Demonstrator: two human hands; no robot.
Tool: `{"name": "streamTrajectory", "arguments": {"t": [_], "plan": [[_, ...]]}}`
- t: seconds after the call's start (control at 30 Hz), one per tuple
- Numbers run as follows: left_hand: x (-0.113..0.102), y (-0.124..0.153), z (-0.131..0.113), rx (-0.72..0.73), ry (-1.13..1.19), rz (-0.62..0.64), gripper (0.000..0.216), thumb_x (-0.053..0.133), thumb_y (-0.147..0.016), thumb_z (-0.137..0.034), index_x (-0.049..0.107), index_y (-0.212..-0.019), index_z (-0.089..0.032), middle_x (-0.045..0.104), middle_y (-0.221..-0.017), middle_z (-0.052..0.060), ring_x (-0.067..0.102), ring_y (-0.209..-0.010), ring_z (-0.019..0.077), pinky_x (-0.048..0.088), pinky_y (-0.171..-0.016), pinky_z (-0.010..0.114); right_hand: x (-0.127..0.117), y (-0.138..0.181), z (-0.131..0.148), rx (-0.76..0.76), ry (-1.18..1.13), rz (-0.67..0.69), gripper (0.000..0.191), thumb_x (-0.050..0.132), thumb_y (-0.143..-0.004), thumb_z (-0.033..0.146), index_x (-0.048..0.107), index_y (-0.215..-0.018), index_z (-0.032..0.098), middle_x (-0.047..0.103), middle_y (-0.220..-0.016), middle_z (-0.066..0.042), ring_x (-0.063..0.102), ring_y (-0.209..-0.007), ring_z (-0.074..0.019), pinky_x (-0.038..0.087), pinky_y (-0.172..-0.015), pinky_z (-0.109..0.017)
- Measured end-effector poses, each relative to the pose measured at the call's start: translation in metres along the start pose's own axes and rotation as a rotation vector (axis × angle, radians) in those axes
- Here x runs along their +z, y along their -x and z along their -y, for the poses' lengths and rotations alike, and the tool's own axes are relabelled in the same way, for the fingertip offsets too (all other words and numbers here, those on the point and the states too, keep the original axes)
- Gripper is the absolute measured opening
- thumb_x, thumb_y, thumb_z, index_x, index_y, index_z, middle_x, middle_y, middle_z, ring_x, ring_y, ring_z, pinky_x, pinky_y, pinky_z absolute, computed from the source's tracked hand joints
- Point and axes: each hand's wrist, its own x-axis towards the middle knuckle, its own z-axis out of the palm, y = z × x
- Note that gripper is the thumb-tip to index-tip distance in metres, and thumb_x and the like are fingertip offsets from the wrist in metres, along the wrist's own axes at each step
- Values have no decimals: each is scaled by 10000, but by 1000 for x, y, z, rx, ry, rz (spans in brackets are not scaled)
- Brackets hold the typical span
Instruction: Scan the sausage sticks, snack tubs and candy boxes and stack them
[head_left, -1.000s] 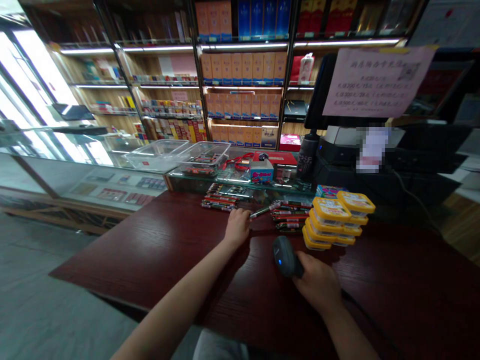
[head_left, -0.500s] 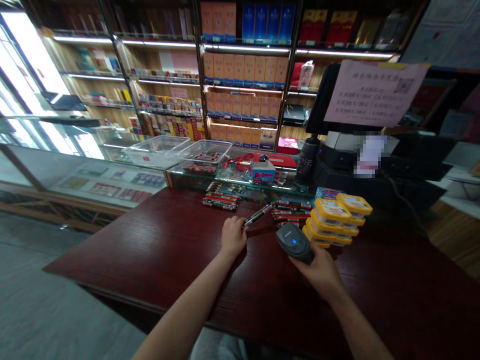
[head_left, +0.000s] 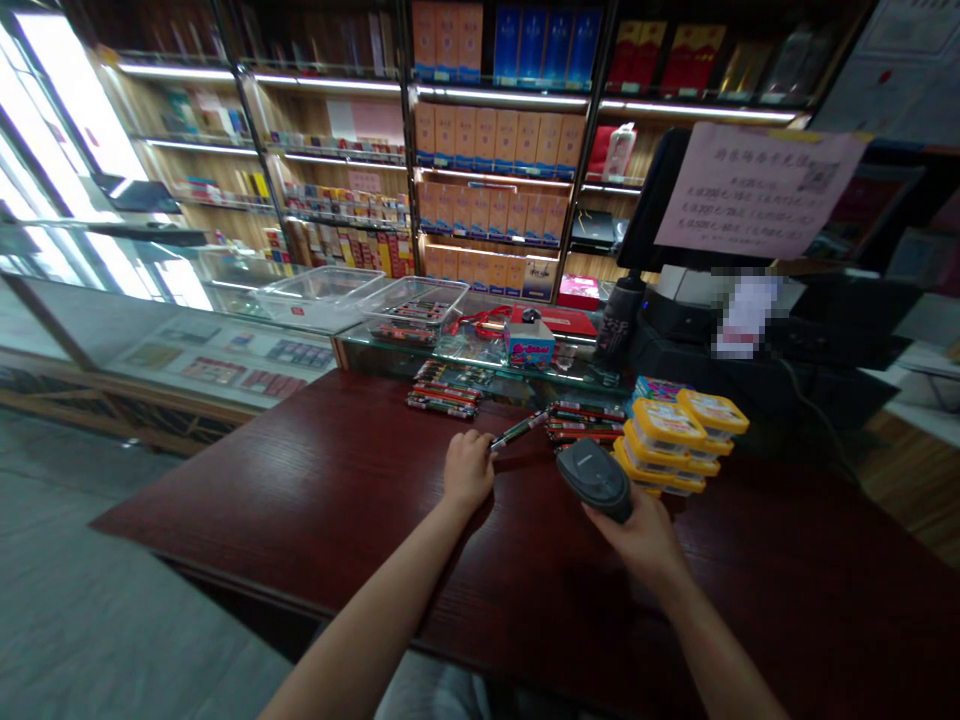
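Note:
My left hand (head_left: pixel 469 470) is closed around one end of a slim dark stick-shaped packet (head_left: pixel 519 430), which points away to the right; its exact kind is too small to make out. In my right hand (head_left: pixel 646 530) is a dark grey barcode scanner (head_left: pixel 594 478), its head turned toward the left. Beyond the scanner lies a pile of similar slim packets (head_left: pixel 585 422), and a second pile (head_left: pixel 444 390) sits farther left by the glass ledge. Just right of the scanner rise stacked yellow-lidded plastic boxes (head_left: pixel 667 425).
The dark red wooden desk (head_left: pixel 300 500) spreads under both arms. Along its back runs a glass ledge with a clear plastic bin (head_left: pixel 420 300), a small blue-pink box (head_left: pixel 529 345) and a black bottle-like object (head_left: pixel 619 320). A monitor bearing a pink paper sign (head_left: pixel 761 190) stands at the right.
The blue light on the scanner has gone out. The scanner has shifted very slightly, while my left hand keeps its hold on the slim packet.

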Motion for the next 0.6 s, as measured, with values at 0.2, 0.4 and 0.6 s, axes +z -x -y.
{"name": "streamTrajectory", "arguments": {"t": [0.2,0.4,0.6], "plan": [[-3,0,0,-10,-12,17,220,525,-829,-186,619,-1027,-193,594,-988,69,481,-904,219,376,-832,333,-1,12,2,77,345,-13,290,579,-746,386,626,-994,244,720,-854,-52,676,-801,-256,433,-595,-287],[-6,0,1,9,-13,25,339,479,-841,-150,612,-1135,-252,590,-1021,55,460,-909,218,381,-814,328,8,29,-17,-188,563,-112,254,503,-795,304,585,-1010,197,708,-894,-74,671,-825,-239,431,-666,-292],[-23,-22,44,-79,-96,72,365,482,-804,-105,678,-1072,-257,616,-1058,54,469,-882,215,391,-821,326,13,31,-37,-276,619,-76,251,506,-787,262,562,-1023,199,711,-900,-51,670,-781,-212,438,-652,-287]]}}
